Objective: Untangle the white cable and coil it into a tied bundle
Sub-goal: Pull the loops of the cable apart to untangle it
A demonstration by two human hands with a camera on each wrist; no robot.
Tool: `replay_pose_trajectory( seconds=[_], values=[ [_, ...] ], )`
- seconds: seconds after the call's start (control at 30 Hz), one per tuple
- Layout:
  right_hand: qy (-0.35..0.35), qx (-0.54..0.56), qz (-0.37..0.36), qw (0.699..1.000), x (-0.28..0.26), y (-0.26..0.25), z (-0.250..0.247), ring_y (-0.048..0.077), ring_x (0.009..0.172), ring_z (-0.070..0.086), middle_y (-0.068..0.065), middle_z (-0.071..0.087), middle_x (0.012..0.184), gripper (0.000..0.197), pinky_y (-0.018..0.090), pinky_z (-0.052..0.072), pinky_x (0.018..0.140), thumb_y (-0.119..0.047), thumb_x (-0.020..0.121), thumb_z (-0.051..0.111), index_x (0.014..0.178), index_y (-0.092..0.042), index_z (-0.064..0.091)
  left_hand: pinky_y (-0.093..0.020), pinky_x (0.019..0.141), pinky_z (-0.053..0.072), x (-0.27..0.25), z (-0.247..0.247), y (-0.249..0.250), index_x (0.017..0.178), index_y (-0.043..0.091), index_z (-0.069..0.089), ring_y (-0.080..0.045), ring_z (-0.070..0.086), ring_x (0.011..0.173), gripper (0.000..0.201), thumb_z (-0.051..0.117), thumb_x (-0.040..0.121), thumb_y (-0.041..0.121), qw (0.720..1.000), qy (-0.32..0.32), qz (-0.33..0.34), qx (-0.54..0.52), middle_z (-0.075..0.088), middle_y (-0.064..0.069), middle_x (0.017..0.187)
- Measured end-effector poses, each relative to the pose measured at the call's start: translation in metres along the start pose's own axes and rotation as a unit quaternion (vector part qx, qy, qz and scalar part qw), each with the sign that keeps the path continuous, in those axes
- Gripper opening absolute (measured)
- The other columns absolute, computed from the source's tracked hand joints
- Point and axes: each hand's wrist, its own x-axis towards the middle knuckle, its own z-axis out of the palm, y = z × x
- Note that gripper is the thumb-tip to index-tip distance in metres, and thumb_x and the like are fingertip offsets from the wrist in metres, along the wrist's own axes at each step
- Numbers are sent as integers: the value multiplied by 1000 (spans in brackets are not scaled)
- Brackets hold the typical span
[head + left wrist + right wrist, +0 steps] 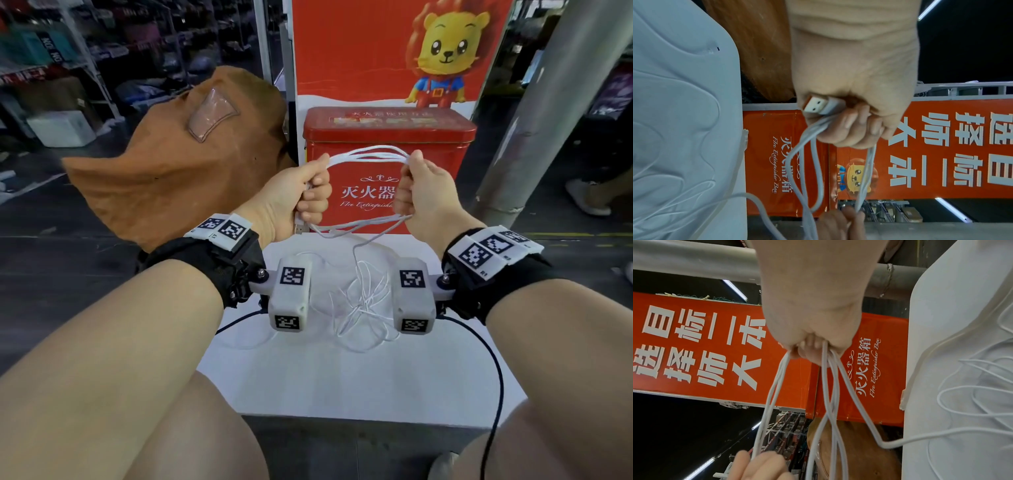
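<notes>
A white cable is looped into several long strands stretched between my two hands above the white table. My left hand grips one end of the loops, its fingers curled round the strands and the USB plug. My right hand grips the other end of the loops in a fist. One strand hangs down from the loops to a loose tangle of thin white cable lying on the table.
A red fire extinguisher box stands right behind the hands, under a red poster. A brown bag slumps at the left. A grey pillar rises at the right. My knees sit at the table's near edge.
</notes>
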Motion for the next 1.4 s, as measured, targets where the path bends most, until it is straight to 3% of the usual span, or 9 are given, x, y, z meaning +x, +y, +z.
replay_pose_trajectory(
  seconds=[0.07,0.13,0.23,0.33,0.5,0.83,1.03,1.17,1.4],
  values=[
    [-25,-31,26,999,-1,2,0,11,45,35,-3,40,53,36,23,37,40,-34,100,43,71,-14,50,-15,32,19,2,-2,1,63,18,33,-4,22,32,44,37,103,37,998,44,35,-29,45,5,48],
    [-59,-76,62,993,-4,3,-1,16,62,54,3,57,70,36,30,52,62,-39,99,45,82,-11,62,-16,31,19,3,-7,3,62,17,33,-4,22,32,44,37,103,32,993,84,66,-45,68,-2,70],
    [-138,-89,139,976,-5,10,-7,27,87,68,14,69,100,44,41,58,77,-47,96,46,107,-9,66,-16,31,17,2,-14,4,61,16,30,-4,20,31,44,36,103,30,990,93,86,-66,73,-10,104],
    [-175,-102,177,963,-6,16,-10,27,80,72,14,72,90,42,41,59,75,-45,96,45,105,-8,62,-17,33,15,2,-18,4,62,16,30,-4,19,32,44,36,103,30,988,112,93,-59,69,-10,117],
    [-214,-169,138,952,-7,14,-7,21,73,69,8,71,73,12,35,53,84,-1,85,61,96,-7,61,-17,34,18,3,-18,2,61,16,32,-5,20,34,45,39,103,31,983,146,100,-44,67,-8,122],
    [-167,-181,112,963,-11,21,-5,13,63,59,9,69,76,18,19,54,57,0,94,52,79,0,63,-17,35,21,3,-18,2,61,16,33,-6,23,34,45,39,102,32,978,174,103,-45,68,-5,121],
    [-80,-169,76,979,-9,23,0,19,64,62,6,62,64,13,31,54,67,-13,98,49,87,-11,54,-18,36,21,3,-15,0,62,16,32,-7,22,36,45,40,103,34,976,185,108,-43,67,-3,122],
    [-25,-147,59,987,-12,23,8,16,48,57,7,56,63,13,28,53,52,-12,97,51,85,-12,46,-18,37,24,5,-12,-1,64,16,33,-8,22,38,44,40,102,36,976,184,109,-46,67,-2,123],
    [-52,-178,86,979,-16,27,19,13,49,45,7,69,83,17,25,44,53,-2,92,47,90,-9,62,-18,37,23,5,-11,1,66,15,37,-7,24,37,44,38,103,38,974,186,117,-57,65,-3,126]
  ],
)
